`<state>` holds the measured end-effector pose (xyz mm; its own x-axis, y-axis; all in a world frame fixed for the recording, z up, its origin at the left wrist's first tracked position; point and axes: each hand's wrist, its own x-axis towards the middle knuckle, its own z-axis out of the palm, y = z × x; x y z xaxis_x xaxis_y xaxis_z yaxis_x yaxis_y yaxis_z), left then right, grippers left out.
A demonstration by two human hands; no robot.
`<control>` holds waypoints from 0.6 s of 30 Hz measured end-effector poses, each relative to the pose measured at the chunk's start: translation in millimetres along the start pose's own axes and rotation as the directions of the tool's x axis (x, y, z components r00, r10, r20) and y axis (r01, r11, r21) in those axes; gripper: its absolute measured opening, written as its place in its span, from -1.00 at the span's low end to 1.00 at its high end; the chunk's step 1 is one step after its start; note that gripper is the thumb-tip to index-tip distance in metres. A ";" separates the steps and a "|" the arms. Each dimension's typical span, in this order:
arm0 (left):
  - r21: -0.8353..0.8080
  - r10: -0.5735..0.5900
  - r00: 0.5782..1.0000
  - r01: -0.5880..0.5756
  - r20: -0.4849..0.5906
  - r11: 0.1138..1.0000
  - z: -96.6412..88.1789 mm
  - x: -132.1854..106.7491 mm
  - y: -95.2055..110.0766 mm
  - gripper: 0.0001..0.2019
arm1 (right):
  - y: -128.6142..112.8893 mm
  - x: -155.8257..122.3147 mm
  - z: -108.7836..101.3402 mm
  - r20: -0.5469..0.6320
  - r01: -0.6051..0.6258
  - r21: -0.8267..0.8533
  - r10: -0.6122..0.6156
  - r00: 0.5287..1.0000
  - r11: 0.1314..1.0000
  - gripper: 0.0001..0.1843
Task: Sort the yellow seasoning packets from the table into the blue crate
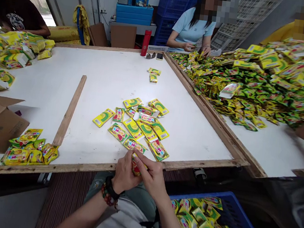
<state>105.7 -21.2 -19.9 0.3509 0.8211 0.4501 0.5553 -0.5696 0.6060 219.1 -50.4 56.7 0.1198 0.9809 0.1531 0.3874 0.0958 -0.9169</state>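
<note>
Both my hands meet at the table's front edge, over my lap. My left hand (126, 172) is closed around a small yellow-green box (136, 166) with red on its face. My right hand (151, 173) grips the same box from the other side, thumb on top; fingers cover most of it. Just beyond them a loose group of flat yellow and green boxes (133, 127) lies on the white table (111, 86), some overlapping. The nearest box (134, 144) almost touches my fingertips.
A blue crate (249, 222) of boxes stands low at my right. Left are a cardboard box (1, 125), shiny packets (29, 150) and a wooden strip (71, 109). A wooden rail (205, 105) borders a packet heap (255, 86). Several people sit around; a red flask (145, 43) stands at the back.
</note>
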 end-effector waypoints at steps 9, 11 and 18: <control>-0.020 0.002 1.000 -0.002 0.016 1.000 5.5 -4.9 2.3 -0.55 | 6.4 -4.9 6.2 0.177 0.176 -0.229 -0.137 0.975 0.957 -0.52; -0.098 0.067 0.992 -0.056 0.106 0.994 -8.1 4.4 5.2 -0.48 | 6.5 -10.4 3.3 0.156 0.180 -0.223 -0.148 0.977 0.958 -0.52; 0.195 -0.093 0.927 0.022 0.364 0.981 -87.6 105.1 -52.1 -0.66 | 82.5 -102.6 -123.0 -0.111 -0.286 -0.637 0.281 0.953 0.716 -0.70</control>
<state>47.5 91.6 53.3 0.5481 0.8275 0.1216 0.6990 -0.5331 0.4766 351.2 -163.9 10.6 0.3247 0.9432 -0.0709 0.8254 -0.3192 -0.4657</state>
